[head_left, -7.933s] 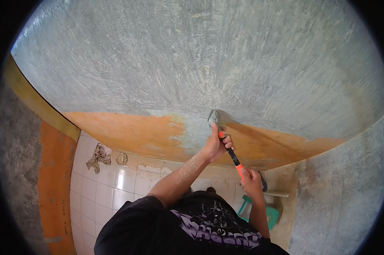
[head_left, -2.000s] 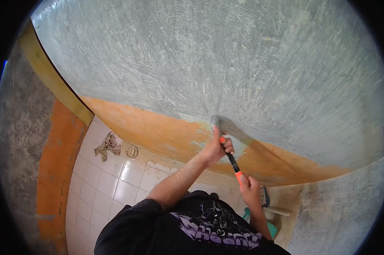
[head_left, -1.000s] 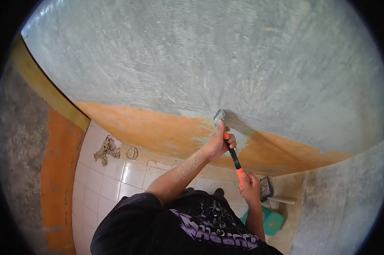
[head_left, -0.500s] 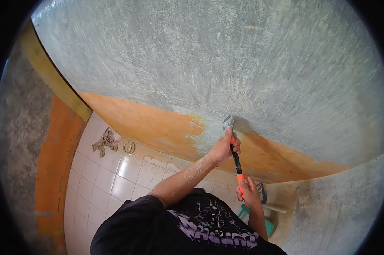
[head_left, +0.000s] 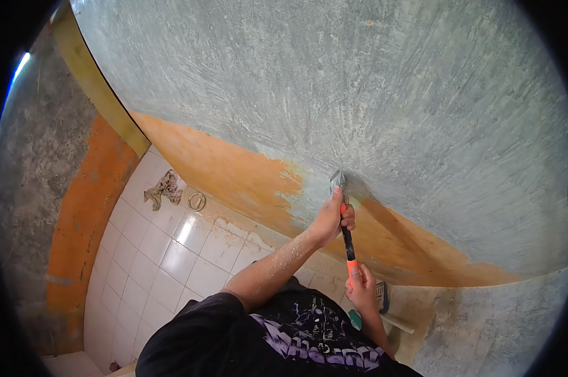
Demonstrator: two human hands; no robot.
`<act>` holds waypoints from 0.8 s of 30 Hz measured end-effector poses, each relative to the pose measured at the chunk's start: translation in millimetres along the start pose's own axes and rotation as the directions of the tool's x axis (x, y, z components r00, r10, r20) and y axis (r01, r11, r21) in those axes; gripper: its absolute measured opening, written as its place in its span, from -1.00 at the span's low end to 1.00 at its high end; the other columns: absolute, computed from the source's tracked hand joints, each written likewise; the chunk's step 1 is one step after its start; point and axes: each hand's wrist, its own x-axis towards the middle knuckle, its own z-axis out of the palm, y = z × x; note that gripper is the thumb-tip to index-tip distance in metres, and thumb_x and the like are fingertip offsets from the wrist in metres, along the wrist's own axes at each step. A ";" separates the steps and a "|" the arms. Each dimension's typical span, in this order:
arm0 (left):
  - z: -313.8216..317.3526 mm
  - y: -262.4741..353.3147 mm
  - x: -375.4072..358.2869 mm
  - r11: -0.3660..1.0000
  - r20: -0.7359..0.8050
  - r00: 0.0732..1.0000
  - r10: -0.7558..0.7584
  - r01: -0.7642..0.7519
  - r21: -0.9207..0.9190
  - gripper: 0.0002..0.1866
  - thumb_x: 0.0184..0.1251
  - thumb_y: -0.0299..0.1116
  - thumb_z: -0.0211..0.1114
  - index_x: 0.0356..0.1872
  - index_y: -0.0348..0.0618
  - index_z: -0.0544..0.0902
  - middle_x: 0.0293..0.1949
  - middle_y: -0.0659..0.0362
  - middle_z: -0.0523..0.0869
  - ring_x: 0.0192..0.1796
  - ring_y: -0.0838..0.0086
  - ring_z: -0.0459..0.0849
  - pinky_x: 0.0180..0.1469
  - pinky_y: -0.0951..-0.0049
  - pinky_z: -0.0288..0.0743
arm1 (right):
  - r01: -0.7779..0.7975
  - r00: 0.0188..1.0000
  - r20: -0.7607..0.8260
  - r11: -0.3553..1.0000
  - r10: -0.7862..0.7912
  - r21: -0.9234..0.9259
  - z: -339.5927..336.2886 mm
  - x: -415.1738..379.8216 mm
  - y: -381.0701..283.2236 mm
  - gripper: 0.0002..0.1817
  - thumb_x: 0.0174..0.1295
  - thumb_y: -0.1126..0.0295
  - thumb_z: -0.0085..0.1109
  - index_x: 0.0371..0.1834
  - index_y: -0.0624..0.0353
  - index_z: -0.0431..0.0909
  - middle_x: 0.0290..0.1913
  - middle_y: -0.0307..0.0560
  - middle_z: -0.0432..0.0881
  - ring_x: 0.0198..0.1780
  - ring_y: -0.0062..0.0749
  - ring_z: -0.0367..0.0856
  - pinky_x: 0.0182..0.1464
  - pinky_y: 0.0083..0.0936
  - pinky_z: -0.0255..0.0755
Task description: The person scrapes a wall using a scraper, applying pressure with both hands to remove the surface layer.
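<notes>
Wall [head_left: 334, 81] fills the upper field, from 9 through 12 to 3 o'clock. Scraper [head_left: 343, 217] lies just right of centre, its blade end touching the wall and its handle running down toward 6 o'clock. Left hand [head_left: 331, 220] sits on the upper handle, just below the blade; right hand [head_left: 361, 290] sits on the handle's lower end, at 5 o'clock from the left hand. Tiled floor [head_left: 171, 257] lies at 8 o'clock, below the wall. Rag [head_left: 164, 188] and ring [head_left: 196, 202] lie side by side on the floor near the wall's foot, rag to the left. Brush [head_left: 382, 296] lies on the floor just right of the right hand.
</notes>
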 end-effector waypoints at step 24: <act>-3.9 12.2 -2.2 0.999 -0.016 0.999 0.038 -0.038 -0.012 -0.42 0.46 0.35 -0.07 -0.40 0.02 0.22 -0.63 0.34 0.18 -0.58 0.60 0.18 -0.46 0.46 0.21 | 0.025 0.998 -0.057 0.999 -0.028 -0.047 16.7 8.3 2.7 -0.68 0.51 0.15 0.04 0.02 0.20 0.50 -0.64 -0.38 0.35 -0.67 -0.75 0.27 -0.64 -0.69 0.12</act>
